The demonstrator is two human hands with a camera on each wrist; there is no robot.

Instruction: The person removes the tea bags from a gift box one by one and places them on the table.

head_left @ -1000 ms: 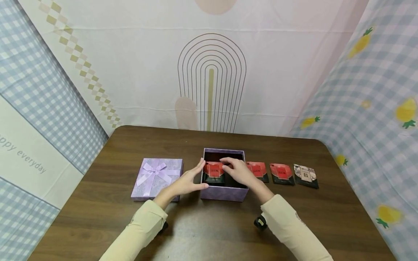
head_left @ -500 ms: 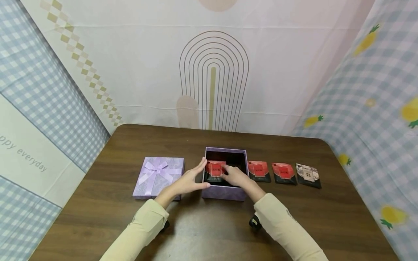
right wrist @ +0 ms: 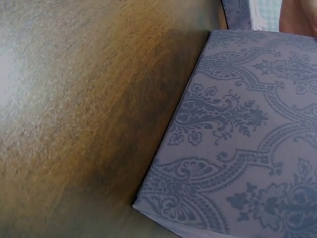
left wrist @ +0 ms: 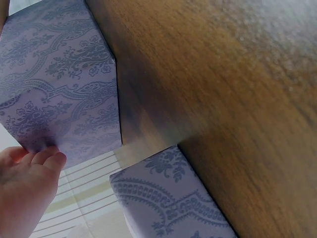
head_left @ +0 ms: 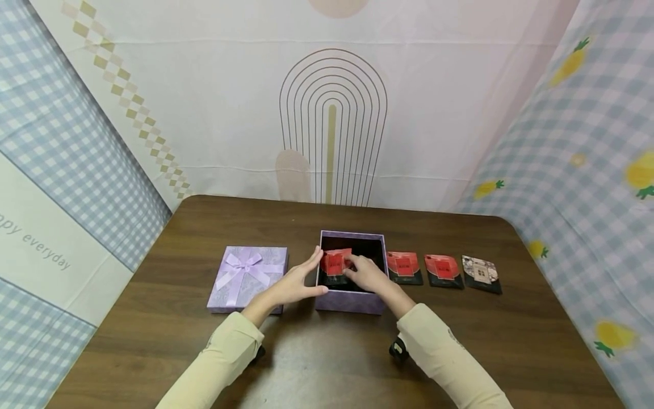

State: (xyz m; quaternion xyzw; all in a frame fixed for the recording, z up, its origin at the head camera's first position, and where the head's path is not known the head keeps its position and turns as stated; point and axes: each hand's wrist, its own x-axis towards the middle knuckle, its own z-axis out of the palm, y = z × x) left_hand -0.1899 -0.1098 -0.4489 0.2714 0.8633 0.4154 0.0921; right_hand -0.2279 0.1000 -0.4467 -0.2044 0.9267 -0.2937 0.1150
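Note:
A purple patterned box (head_left: 349,302) stands without its lid on the table, its inside dark. My left hand (head_left: 291,284) rests against the box's left side, fingers extended and thumb at the front corner; the left wrist view shows its fingertips (left wrist: 49,157) on the patterned wall. My right hand (head_left: 369,275) reaches into the box and pinches the right edge of a red and black sachet (head_left: 333,264), which lies tilted in the left part. The right wrist view shows mostly the box's outer wall (right wrist: 237,124), with little of a hand.
Left of the box lies its purple lid (head_left: 245,284) with a ribbon bow. To the right, two red and black sachets (head_left: 443,270) and a pale floral sachet (head_left: 482,274) lie in a row on the brown table (head_left: 327,363). A printed cloth (head_left: 230,113) hangs behind.
My right hand has moved lower and left into the box, its fingers now at the sachet's edge. The sachet has tilted, its right side raised. My left hand has stayed at the box.

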